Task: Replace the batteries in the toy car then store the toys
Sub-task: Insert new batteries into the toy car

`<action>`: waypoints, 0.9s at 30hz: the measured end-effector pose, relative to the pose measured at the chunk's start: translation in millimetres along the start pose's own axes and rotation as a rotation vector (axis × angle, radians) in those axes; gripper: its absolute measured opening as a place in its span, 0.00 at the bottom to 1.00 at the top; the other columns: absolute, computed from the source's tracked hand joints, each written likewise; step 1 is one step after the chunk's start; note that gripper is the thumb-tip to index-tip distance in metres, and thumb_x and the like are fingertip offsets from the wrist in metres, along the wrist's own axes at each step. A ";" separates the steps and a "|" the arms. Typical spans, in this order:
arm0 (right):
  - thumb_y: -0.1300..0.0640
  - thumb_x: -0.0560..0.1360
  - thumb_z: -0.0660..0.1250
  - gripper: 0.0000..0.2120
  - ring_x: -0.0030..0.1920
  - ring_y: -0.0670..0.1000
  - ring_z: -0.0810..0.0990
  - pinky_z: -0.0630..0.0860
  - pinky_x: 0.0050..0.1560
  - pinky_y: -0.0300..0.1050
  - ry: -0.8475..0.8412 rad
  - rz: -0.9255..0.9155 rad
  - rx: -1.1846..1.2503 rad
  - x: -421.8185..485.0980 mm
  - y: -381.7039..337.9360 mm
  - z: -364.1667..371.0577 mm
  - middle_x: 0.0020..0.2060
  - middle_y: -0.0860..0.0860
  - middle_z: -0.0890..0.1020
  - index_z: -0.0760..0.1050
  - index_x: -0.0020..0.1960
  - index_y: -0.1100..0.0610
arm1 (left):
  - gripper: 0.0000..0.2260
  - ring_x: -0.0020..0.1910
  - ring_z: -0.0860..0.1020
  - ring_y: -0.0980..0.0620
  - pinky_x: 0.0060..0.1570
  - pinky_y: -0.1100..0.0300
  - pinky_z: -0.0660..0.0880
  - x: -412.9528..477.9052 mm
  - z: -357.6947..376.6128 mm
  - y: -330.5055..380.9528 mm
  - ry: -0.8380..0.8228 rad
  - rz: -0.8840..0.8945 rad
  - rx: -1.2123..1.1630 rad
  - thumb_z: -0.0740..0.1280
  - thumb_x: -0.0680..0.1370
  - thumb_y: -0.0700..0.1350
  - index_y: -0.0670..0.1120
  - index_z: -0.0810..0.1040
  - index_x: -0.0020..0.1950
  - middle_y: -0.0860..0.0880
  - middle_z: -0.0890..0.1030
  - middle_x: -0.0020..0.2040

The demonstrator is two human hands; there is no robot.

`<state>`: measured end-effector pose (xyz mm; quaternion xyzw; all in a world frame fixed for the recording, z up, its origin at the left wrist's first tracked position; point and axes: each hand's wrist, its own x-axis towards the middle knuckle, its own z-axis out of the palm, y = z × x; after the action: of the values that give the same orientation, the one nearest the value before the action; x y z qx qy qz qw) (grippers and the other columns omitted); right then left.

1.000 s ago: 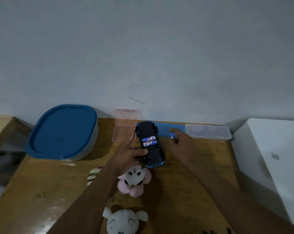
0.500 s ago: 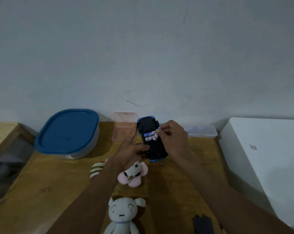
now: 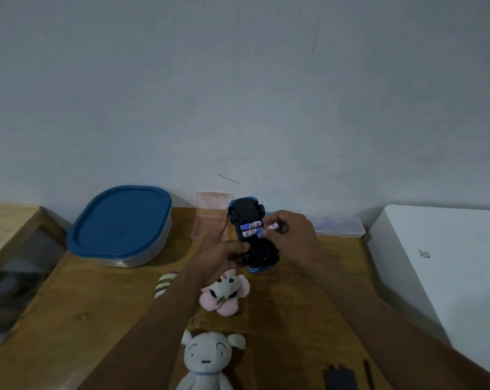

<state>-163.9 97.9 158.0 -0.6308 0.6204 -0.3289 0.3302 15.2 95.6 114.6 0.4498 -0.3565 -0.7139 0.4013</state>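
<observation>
Head view: a blue toy car [image 3: 246, 211] sits upside down above the middle of the wooden table [image 3: 97, 305], its black underside facing up and its nose toward twelve o'clock. The left hand [image 3: 218, 257] grips it from the nine o'clock side, thumb curled across the chassis and fingers wrapped behind the body. Two blue-and-white batteries [image 3: 249, 229] lie side by side in the open compartment. The right hand [image 3: 294, 240] comes in from three o'clock and pinches a third battery [image 3: 273, 227] between thumb and fingertips, right at the compartment's edge; the dim light leaves it unclear whether the battery touches the slot. At nine o'clock of the car stands a blue-lidded container [image 3: 120, 223], and a pink clear box [image 3: 210, 212] lies open just beside the car, partly behind the left hand. A clear lidded box [image 3: 342, 228] lies against the wall at three o'clock. Toward six o'clock are a pink plush toy [image 3: 225, 294], a striped plush [image 3: 165, 282] partly under the left forearm, and a white plush toy [image 3: 207, 358]. A flat black piece [image 3: 339, 378], possibly the battery cover, lies at five o'clock near the frame's edge.
</observation>
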 end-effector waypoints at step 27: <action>0.55 0.77 0.67 0.10 0.50 0.54 0.80 0.74 0.51 0.40 -0.063 -0.076 -0.434 9.8 -14.7 7.9 0.53 0.56 0.84 0.82 0.53 0.60 | 0.42 0.50 0.83 0.37 0.45 0.44 0.81 4.2 -6.2 18.3 -0.044 0.004 0.079 0.64 0.74 0.25 0.63 0.58 0.76 0.35 0.83 0.52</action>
<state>-148.9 88.3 165.7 -0.7201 0.6417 -0.1798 0.1932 24.4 83.1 127.0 0.4488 -0.3938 -0.7082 0.3769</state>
